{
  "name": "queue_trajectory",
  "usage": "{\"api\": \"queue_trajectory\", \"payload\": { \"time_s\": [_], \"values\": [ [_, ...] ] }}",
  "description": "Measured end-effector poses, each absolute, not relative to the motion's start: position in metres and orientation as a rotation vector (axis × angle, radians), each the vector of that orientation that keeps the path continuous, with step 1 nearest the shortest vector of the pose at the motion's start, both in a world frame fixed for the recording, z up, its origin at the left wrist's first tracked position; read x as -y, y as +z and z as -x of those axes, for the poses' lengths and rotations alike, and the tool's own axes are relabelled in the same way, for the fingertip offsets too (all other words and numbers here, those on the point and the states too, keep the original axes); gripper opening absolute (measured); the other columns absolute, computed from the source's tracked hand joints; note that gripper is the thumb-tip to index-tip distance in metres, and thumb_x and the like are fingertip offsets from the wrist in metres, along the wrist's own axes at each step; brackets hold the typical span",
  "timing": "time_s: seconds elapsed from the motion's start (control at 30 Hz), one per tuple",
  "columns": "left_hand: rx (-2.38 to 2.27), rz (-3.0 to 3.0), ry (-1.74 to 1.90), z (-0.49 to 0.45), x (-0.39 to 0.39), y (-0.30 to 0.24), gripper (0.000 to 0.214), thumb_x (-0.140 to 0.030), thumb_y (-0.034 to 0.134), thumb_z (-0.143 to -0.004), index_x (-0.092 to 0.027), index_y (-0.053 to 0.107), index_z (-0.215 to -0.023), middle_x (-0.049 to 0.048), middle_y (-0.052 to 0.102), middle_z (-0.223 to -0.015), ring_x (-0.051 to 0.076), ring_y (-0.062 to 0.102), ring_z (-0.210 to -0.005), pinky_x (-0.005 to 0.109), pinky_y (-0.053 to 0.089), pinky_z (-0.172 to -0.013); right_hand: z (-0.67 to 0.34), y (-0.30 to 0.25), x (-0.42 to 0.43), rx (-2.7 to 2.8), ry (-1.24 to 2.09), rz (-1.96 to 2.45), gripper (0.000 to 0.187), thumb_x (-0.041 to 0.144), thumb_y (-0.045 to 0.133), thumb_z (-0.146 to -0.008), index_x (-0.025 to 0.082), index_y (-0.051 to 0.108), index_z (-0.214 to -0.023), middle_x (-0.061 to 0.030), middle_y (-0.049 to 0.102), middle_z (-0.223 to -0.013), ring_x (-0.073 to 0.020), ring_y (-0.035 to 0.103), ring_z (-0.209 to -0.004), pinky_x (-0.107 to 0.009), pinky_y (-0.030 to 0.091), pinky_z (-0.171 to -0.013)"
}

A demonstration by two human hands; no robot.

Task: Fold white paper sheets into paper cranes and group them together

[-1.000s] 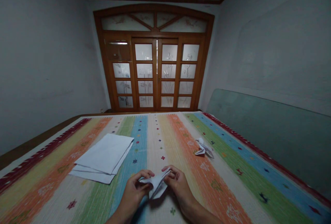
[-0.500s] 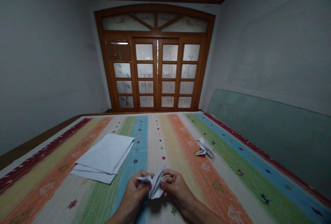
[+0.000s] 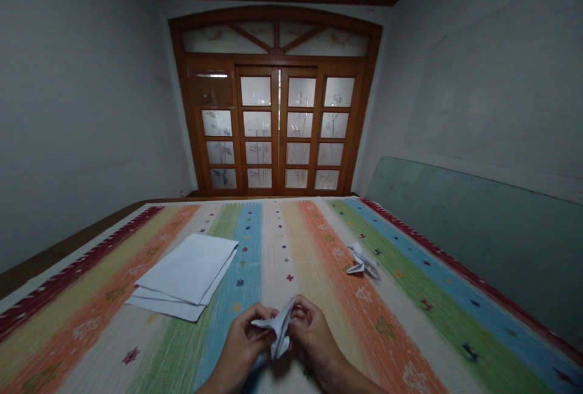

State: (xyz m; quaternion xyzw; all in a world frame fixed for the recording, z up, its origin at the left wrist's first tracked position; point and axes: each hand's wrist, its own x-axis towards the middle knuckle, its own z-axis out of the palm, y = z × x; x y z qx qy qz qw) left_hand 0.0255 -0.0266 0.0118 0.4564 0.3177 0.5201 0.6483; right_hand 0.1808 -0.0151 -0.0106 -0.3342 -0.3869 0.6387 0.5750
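A small folded white paper figure [image 3: 281, 328] is held up between both hands near the front of the table. My left hand [image 3: 246, 339] pinches its left side, where a pointed flap sticks out over the fingers. On the other side my right hand [image 3: 316, 334] grips the figure's right edge and upper tip between thumb and fingers. Several layered folds show in the middle, and its lower end points down. The fingertips hide part of the paper.
A stack of white paper sheets [image 3: 189, 272] lies to the left. Another folded paper figure [image 3: 363, 261] rests on the right. Beneath them is a striped tablecloth [image 3: 405, 315]. A pale green board [image 3: 473, 224] stands along the right side, and wooden doors [image 3: 280, 127] are beyond the table.
Both hands and the paper figure have shifted slightly right and down. My right fingers have moved up towards the figure's upper tip. The view has moved a little.
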Motion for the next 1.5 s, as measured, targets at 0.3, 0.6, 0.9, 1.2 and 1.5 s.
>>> {"api": "queue_trajectory", "payload": {
  "time_s": [0.3,0.6,0.9,1.2,1.5],
  "values": [
    [-0.686,-0.852,1.184,-0.032,0.029,0.009,0.033,-0.029,0.095,-0.060,-0.017,0.066,-0.070,0.0041,0.075,-0.081,0.022,0.071,-0.077,0.029,0.054,-0.072,-0.180,0.001,0.025,1.013,1.211,0.925,0.024,0.026,0.091,-0.055,0.019,0.069,-0.063,-0.0003,0.070,-0.060,-0.0162,0.064,-0.056,-0.022,0.051,-0.051],
    [-0.787,-0.733,1.226,-0.032,0.032,0.015,0.032,-0.019,0.095,-0.049,-0.014,0.073,-0.071,0.0056,0.075,-0.078,0.026,0.073,-0.080,0.032,0.058,-0.075,-0.188,-0.005,0.034,1.429,0.934,0.859,0.015,0.028,0.069,-0.084,0.017,0.079,-0.087,-0.0103,0.077,-0.082,-0.0221,0.072,-0.072,-0.029,0.056,-0.065],
    [-0.791,-0.638,1.205,-0.035,0.035,0.019,0.032,-0.011,0.094,-0.046,-0.015,0.075,-0.071,0.0046,0.077,-0.079,0.027,0.074,-0.085,0.031,0.059,-0.080,-0.190,-0.008,0.033,1.539,0.600,0.871,0.013,0.010,0.065,-0.078,0.019,0.074,-0.082,-0.0049,0.075,-0.075,-0.0180,0.070,-0.068,-0.023,0.053,-0.063],
    [-0.738,-0.729,1.211,-0.034,0.032,0.011,0.027,-0.017,0.093,-0.054,-0.017,0.072,-0.071,0.0033,0.075,-0.079,0.022,0.071,-0.079,0.026,0.054,-0.072,-0.188,-0.001,0.033,1.433,0.668,0.915,0.011,0.014,0.069,-0.076,0.019,0.077,-0.070,-0.0047,0.075,-0.064,-0.0187,0.071,-0.059,-0.023,0.054,-0.058],
    [-0.813,-0.897,1.235,-0.027,0.025,0.011,0.033,-0.027,0.095,-0.054,-0.017,0.065,-0.066,0.0037,0.075,-0.079,0.020,0.066,-0.070,0.025,0.049,-0.065,-0.183,0.000,0.025,1.149,1.242,1.019,0.024,0.033,0.083,-0.067,0.014,0.079,-0.081,-0.0063,0.075,-0.061,-0.0220,0.071,-0.056,-0.028,0.056,-0.057]
  ]
}}
